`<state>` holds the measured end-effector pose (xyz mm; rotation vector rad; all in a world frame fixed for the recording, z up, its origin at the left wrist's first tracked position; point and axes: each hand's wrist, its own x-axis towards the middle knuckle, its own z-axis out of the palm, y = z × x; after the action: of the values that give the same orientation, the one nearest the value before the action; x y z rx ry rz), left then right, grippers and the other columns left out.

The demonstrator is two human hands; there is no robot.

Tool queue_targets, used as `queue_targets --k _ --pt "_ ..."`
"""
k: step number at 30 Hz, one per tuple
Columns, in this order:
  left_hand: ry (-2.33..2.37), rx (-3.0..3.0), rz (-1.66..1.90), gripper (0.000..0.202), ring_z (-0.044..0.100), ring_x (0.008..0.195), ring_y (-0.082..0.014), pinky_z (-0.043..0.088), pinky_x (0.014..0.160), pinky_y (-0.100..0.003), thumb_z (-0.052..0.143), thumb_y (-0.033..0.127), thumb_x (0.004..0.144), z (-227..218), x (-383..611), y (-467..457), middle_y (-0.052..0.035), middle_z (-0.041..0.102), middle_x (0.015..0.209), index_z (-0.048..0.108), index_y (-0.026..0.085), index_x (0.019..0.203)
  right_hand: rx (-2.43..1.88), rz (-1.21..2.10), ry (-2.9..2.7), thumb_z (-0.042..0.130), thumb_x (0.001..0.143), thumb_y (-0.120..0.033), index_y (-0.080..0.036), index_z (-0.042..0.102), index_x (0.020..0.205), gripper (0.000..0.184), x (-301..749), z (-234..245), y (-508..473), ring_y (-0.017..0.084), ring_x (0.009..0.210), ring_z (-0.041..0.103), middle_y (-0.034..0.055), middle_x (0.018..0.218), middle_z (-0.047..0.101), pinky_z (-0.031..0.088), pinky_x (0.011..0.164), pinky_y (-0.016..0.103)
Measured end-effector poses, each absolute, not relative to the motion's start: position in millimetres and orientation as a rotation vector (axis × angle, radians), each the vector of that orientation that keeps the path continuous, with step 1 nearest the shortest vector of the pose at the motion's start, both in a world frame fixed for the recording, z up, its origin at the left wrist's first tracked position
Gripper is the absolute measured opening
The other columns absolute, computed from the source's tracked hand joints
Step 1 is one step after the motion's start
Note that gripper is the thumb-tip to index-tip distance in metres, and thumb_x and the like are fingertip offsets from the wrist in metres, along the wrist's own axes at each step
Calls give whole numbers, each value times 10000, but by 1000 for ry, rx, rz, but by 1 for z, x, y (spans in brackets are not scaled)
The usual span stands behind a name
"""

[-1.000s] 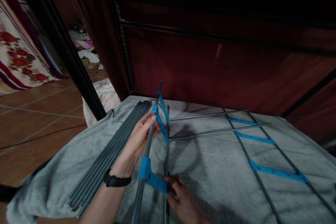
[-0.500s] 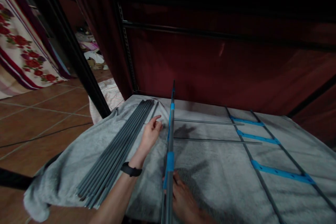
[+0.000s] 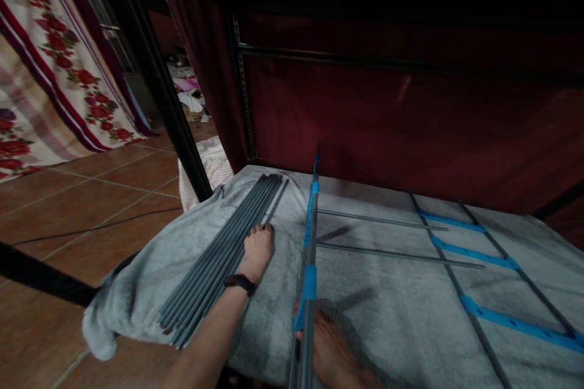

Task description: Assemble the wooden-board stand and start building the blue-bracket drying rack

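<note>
My left hand (image 3: 258, 249), with a dark band at the wrist, is closed over a single grey rod (image 3: 277, 201) lying just right of a bundle of grey rods (image 3: 219, 255). Its fingertips are partly hidden. In the middle, a frame of grey rods joined by blue connector strips (image 3: 309, 282) stands on edge. My right hand (image 3: 329, 346) grips that frame low at its near end, thumb and fingers partly behind the rods.
A grey blanket (image 3: 387, 310) covers the bed. Two loose rods (image 3: 392, 253) lie across it toward another rod frame with blue strips (image 3: 483, 253) at right. A black bed post (image 3: 168, 91) rises at left; a dark red curtain (image 3: 347, 109) hangs behind.
My left hand has come down and back from above the blanket onto the single rod, its fingers now closed. The right hand still holds the upright frame. The view has turned slightly left.
</note>
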<state>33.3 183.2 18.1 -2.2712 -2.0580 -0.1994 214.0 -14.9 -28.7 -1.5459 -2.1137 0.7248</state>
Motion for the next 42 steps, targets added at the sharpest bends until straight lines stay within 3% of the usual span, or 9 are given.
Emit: queue_targets --k 6,10,15,18,21,26,31,35,42 --pt "-2064 -2154 -254 445 607 1033 -320 506 776 -386 285 75 905 13 12 183 -217 589 1094 644 90 1167 -1554 678 -2218 441 922 -149 -189 533 1372 462 201 -31 -15 244 1287 534 100 1431 544 430 1084 395" --pt "-2096 -2191 -367 374 573 1088 -325 491 869 -419 351 103 895 22 7 184 -207 595 1102 672 98 1086 -1529 717 -2224 463 925 -175 -193 546 1353 436 196 -24 -13 225 1244 565 97 1409 561 445 1057 353" --pt "-1987 -2832 -1134 455 584 1122 -240 458 999 -374 510 145 818 36 36 179 -131 612 1235 594 158 1266 -1492 701 -2260 452 952 -210 -188 557 1333 396 193 -19 -10 228 1245 559 100 1395 569 434 1055 345" --pt "-1610 -3308 -1643 589 560 1190 -260 474 981 -386 569 158 785 29 65 169 -120 580 1334 506 205 1369 -1493 688 -2266 461 944 -197 -166 560 1328 398 188 -18 -10 242 1226 571 114 1380 578 438 1043 354" --pt "-1574 -3324 -1909 498 563 1180 -276 460 995 -414 569 242 836 16 84 165 -108 595 1313 516 219 1331 -1495 682 -2277 459 944 -200 -150 547 1339 407 183 -18 -9 248 1201 584 128 1373 578 445 1030 360" --pt "-1983 -3078 -1658 248 609 1037 -282 478 932 -431 557 297 866 9 87 174 -118 690 1079 613 199 1086 -1449 667 -2311 454 946 -182 -192 522 1358 418 179 -17 -8 232 1211 573 103 1388 565 452 1019 349" --pt "-1960 -2840 -1560 187 638 877 -246 496 840 -374 561 306 856 14 71 184 -103 699 919 629 171 966 -1402 722 -2294 504 928 -192 -235 503 1369 443 184 -7 -2 214 1192 579 55 1396 551 460 1015 338" --pt "-2021 -2626 -1637 219 647 953 -241 483 907 -364 565 298 842 16 44 198 -92 704 975 625 181 1016 -1425 782 -2250 463 938 -197 -281 423 1427 499 194 5 2 208 1247 540 33 1467 477 447 1035 336" --pt "-2102 -2742 -1445 318 622 1069 -273 451 985 -401 541 365 860 18 15 205 -102 690 1052 606 158 1092 -1437 764 -2256 394 957 -168 -296 458 1399 465 204 18 5 182 1176 578 21 1355 553 461 1006 317"
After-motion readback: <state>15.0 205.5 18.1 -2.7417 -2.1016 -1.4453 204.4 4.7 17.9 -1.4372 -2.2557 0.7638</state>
